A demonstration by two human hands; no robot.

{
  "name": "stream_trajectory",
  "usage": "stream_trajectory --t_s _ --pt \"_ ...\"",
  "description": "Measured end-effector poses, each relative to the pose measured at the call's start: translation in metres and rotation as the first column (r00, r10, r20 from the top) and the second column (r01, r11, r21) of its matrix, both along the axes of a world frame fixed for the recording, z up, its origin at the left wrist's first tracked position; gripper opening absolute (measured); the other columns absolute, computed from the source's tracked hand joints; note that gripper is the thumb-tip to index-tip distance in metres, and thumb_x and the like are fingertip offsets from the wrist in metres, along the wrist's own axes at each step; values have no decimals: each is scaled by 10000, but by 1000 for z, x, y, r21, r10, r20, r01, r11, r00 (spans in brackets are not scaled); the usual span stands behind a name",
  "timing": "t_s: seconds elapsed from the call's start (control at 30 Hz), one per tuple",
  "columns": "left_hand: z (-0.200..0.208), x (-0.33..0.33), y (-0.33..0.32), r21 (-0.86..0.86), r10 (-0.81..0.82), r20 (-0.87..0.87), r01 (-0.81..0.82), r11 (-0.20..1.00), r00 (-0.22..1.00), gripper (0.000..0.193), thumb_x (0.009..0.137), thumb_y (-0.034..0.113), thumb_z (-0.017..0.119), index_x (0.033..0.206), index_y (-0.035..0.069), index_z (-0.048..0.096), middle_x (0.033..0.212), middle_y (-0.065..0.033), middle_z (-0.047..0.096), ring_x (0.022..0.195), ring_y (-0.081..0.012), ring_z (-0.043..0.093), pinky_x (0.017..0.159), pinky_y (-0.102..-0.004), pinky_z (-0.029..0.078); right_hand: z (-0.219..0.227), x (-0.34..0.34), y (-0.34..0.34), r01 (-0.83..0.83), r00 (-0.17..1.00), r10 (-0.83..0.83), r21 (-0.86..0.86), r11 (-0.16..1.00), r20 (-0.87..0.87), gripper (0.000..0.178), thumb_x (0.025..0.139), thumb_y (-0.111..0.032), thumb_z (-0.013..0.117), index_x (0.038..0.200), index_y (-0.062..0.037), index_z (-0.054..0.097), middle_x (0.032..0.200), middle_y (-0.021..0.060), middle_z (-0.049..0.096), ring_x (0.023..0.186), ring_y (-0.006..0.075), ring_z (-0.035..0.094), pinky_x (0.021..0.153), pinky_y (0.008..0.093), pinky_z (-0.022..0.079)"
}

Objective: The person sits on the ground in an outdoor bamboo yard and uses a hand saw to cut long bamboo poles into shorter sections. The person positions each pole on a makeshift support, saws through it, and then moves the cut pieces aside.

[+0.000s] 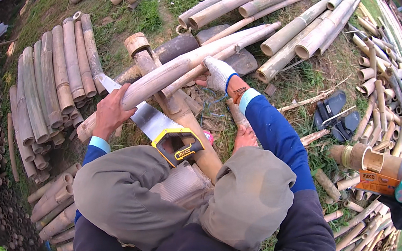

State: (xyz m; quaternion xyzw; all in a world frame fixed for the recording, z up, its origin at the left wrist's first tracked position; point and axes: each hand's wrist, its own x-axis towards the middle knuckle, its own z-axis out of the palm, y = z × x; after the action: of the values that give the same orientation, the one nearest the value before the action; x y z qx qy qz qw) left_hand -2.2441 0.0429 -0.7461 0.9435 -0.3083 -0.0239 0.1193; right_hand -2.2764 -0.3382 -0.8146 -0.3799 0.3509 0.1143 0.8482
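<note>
A thick pale bamboo pole (181, 67) slants across in front of me, its near end toward my left. My bare left hand (110, 115) wraps its fingers round that end. My right hand (218, 75), in a white glove, is closed against the thinner bamboo pole (182, 81) alongside; its fingertips are partly hidden. Below the thick pole lies a hand saw (177, 145) with a yellow and black handle, its blade passing under the pole beside my left hand. A bamboo support (186, 118) runs beneath the saw toward my knees.
Cut bamboo lengths (54, 74) are stacked at left. Longer poles (317, 29) lie on the grass ahead, and a large bamboo heap (390, 95) fills the right side. Dark sandals (337, 116) rest right of my arm. A bamboo tube (400, 168) with an orange saw sleeve stands at far right.
</note>
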Motion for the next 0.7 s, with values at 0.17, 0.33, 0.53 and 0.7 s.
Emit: stream_trajectory --t_s 0.17,0.33,0.53,0.7 --pt "-9 3 13 -12 7 5 -7 1000 1000 828 768 356 905 1520 179 607 1177 -143 750 1030 -362 752 913 -480 601 -6 9 14 -61 991 62 -6 998 123 464 1085 -256 583 1426 34 461 1321 291 582 1125 489 713 883 582 678" --pt "8 -2 38 72 35 -45 -31 997 998 853 756 344 918 1533 190 604 1188 -129 746 1047 -362 746 921 -474 596 -9 5 40 -164 985 167 -60 985 50 551 1108 -294 565 1540 -11 375 1486 330 464 1130 540 708 886 576 682" --pt "17 -6 54 68 44 -44 -41 997 998 861 744 330 928 1531 194 606 1198 -116 750 1071 -355 744 934 -471 591 -15 5 51 -245 969 246 -89 965 -3 602 1089 -383 595 1543 -44 391 1508 305 453 1078 496 727 865 564 662" --pt "16 -1 62 12 26 -57 -26 1000 998 893 718 324 950 1530 184 605 1212 -119 744 1106 -364 735 956 -483 586 -17 8 59 -242 969 245 -80 967 24 564 1093 -399 613 1490 -42 430 1391 246 502 995 451 734 792 523 672"
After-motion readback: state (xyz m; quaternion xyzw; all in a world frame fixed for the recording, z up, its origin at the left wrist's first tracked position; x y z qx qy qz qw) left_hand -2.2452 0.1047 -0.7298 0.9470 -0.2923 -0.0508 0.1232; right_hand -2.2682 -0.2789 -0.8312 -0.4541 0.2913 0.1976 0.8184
